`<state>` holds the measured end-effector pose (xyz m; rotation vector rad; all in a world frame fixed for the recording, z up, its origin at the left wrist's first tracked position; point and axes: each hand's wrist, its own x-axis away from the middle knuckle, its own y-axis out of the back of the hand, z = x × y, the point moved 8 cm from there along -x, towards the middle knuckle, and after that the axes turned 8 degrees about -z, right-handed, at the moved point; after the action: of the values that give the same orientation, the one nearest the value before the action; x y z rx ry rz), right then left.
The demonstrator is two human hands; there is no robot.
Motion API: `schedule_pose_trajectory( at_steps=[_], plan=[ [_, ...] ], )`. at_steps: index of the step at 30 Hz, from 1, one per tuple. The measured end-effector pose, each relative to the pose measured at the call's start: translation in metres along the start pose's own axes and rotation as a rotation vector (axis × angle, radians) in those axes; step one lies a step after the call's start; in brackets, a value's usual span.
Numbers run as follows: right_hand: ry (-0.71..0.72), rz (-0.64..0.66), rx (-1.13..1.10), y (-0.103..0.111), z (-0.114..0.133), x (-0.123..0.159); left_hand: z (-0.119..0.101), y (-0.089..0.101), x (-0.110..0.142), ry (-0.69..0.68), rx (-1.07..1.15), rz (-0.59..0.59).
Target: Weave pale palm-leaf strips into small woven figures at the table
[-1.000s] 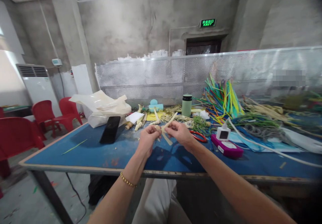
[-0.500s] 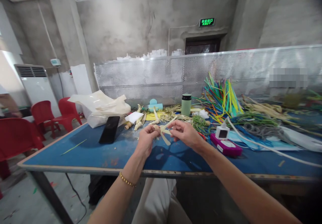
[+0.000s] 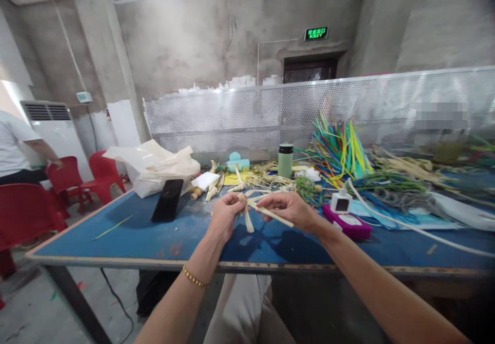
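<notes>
Pale, flat plant-fibre strips [image 3: 249, 221] cross one another just above the blue table, between my two hands. My left hand [image 3: 227, 212] pinches them where they meet, with one end hanging down and others pointing to the right. My right hand [image 3: 288, 209] has its fingers closed on one strip, whose end sticks out below the palm toward the lower right. The fingertips hide part of the crossing. Behind my hands lies a tangle of dried fibre pieces [image 3: 266, 181].
On the blue table [image 3: 154, 243] are a phone [image 3: 167, 199], plastic bag [image 3: 158, 166], green flask [image 3: 285, 161], purple box [image 3: 348, 225] with a charger [image 3: 341, 201], white cable [image 3: 390, 220] and colourful strips [image 3: 342, 153]. A person [image 3: 19, 145] stands left by red chairs [image 3: 27, 210].
My right hand has moved slightly right, and a strip now extends beneath it to the lower right. The hanging end has swung more upright. A person has come into view at far left.
</notes>
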<state>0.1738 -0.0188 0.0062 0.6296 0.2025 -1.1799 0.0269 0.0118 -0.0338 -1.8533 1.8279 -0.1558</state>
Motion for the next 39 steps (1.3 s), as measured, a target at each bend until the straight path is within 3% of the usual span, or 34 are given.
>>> schedule_pose_trajectory(
  at_steps=[8, 13, 20, 27, 31, 39],
  plan=[
    [0.38, -0.321, 0.573, 0.0, 0.03, -0.009, -0.001, -0.002, 0.002, -0.043, -0.073, 0.024],
    [0.398, -0.344, 0.789, -0.002, 0.031, -0.012, -0.002, -0.002, 0.004, -0.035, -0.103, 0.014],
    [0.391, -0.39, 0.67, 0.002, 0.022, -0.023, -0.002, -0.006, 0.004, -0.045, -0.111, 0.065],
    [0.232, -0.272, 0.455, -0.001, 0.011, -0.029, 0.004, -0.01, 0.005, 0.001, -0.067, 0.136],
    [0.118, -0.251, 0.44, 0.001, 0.005, -0.033, 0.002, -0.012, 0.008, 0.018, -0.036, 0.138],
    [0.13, -0.303, 0.465, -0.001, 0.001, -0.033, 0.0, -0.012, 0.009, 0.044, -0.019, 0.142]
  ],
)
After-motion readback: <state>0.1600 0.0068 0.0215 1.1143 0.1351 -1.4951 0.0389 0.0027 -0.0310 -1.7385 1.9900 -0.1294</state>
